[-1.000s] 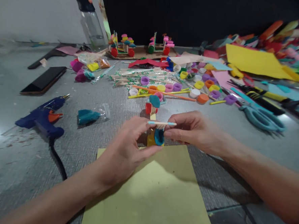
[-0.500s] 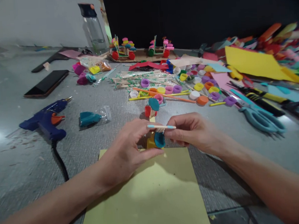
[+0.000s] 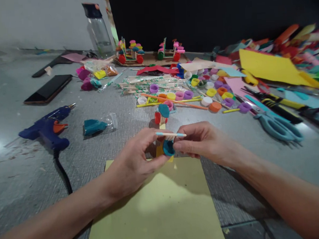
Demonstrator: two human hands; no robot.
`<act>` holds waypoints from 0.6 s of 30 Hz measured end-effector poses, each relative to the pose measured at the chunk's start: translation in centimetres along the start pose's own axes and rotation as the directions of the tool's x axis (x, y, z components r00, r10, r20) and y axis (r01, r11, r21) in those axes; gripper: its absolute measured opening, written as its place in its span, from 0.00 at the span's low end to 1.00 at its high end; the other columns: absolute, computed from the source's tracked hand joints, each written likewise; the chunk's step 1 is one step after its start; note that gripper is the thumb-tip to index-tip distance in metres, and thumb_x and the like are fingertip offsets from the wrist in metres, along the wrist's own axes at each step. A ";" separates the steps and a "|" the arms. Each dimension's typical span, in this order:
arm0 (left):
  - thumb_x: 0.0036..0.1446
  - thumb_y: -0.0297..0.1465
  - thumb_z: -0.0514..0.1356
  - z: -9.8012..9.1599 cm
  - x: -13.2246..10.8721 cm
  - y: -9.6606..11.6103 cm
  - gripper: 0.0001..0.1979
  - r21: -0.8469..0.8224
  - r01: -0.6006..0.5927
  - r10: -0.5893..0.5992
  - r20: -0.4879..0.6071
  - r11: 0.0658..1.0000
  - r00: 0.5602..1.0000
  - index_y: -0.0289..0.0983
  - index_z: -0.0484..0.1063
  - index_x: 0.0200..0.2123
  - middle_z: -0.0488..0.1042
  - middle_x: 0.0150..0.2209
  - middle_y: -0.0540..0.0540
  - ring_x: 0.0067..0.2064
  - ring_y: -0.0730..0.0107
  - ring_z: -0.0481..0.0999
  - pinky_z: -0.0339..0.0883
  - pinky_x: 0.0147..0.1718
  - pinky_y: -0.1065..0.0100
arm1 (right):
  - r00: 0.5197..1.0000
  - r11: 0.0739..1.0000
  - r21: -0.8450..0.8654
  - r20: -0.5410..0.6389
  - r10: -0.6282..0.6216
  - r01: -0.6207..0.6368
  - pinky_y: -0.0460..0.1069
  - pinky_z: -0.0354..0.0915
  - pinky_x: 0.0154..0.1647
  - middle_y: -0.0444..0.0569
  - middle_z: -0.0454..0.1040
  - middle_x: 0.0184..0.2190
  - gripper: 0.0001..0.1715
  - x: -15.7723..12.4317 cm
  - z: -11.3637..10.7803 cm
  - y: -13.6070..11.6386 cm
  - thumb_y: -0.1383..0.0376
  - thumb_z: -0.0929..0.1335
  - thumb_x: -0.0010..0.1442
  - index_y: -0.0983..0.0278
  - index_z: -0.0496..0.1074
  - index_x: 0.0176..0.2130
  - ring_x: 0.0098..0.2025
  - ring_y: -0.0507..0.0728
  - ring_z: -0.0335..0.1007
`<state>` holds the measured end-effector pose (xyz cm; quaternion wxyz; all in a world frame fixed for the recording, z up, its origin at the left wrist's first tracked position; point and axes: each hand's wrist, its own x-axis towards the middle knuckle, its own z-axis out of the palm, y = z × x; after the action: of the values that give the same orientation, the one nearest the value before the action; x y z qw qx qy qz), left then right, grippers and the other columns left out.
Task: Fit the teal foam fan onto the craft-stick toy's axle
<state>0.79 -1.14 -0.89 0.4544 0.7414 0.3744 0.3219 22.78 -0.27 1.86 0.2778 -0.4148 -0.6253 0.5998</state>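
Observation:
My left hand (image 3: 133, 164) and my right hand (image 3: 201, 142) meet over the far edge of a pale yellow paper sheet (image 3: 159, 209). Between their fingertips they pinch a small craft model (image 3: 166, 146) built of wooden sticks with a blue bottle cap and a yellow piece. A thin light-blue stick (image 3: 171, 134) runs across its top from one hand to the other. Both hands have their fingers closed on this model. Its far end, with a red cap and a blue cap (image 3: 161, 114), points away from me.
A blue glue gun (image 3: 45, 128) with a black cord lies at the left, a teal scrap (image 3: 93, 126) beside it. Colourful bottle caps (image 3: 201, 91), stick packets, teal scissors (image 3: 277, 126), coloured paper (image 3: 272, 67), a phone (image 3: 48, 89), a bottle (image 3: 97, 27) and two finished models (image 3: 150, 51) lie beyond.
The hands barely shift; the blue cap under the stick has turned slightly and sits a little higher between the fingers.

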 end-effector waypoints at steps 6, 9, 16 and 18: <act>0.62 0.27 0.64 0.0 0.0 0.0 0.20 -0.011 -0.019 0.019 -0.002 1.000 1.000 0.46 0.75 0.56 0.78 0.51 0.46 0.51 0.60 0.77 0.71 0.52 0.59 | 1.000 1.000 0.015 -0.009 -0.002 0.002 0.46 0.46 0.21 0.37 0.61 0.18 0.25 0.1 0.1 0.1 0.48 0.75 0.57 0.64 0.69 0.25 0.21 0.46 0.52; 0.63 0.26 0.63 0.1 -0.1 0.0 0.20 -0.040 -0.005 0.005 0.005 0.999 1.000 0.47 0.74 0.57 0.77 0.52 0.47 0.52 0.62 0.77 0.70 0.53 0.59 | 1.000 1.000 -0.010 -0.015 -0.012 0.012 0.46 0.47 0.21 0.38 0.62 0.18 0.26 0.0 -0.1 0.1 0.47 0.74 0.58 0.64 0.69 0.25 0.21 0.47 0.53; 0.61 0.26 0.64 -0.1 0.1 0.3 0.18 -0.011 -0.014 0.014 -0.007 1.000 1.000 0.45 0.75 0.54 0.78 0.51 0.46 0.51 0.60 0.77 0.71 0.51 0.58 | 1.000 0.999 -0.038 -0.021 -0.009 0.008 0.46 0.47 0.22 0.37 0.61 0.19 0.22 -0.1 0.1 -0.1 0.52 0.76 0.56 0.65 0.70 0.25 0.22 0.47 0.52; 0.61 0.27 0.63 0.0 0.1 0.3 0.18 0.000 -0.014 0.014 -0.004 1.000 1.000 0.45 0.75 0.54 0.78 0.50 0.47 0.51 0.60 0.77 0.70 0.51 0.58 | 1.000 0.999 -0.038 -0.017 -0.011 0.010 0.46 0.46 0.22 0.37 0.60 0.19 0.22 0.0 0.3 -0.2 0.53 0.76 0.56 0.65 0.69 0.25 0.23 0.46 0.50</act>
<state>0.88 -1.15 -0.56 0.4513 0.7434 0.3703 0.3266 22.50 -0.43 2.06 0.2783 -0.4217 -0.6364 0.5828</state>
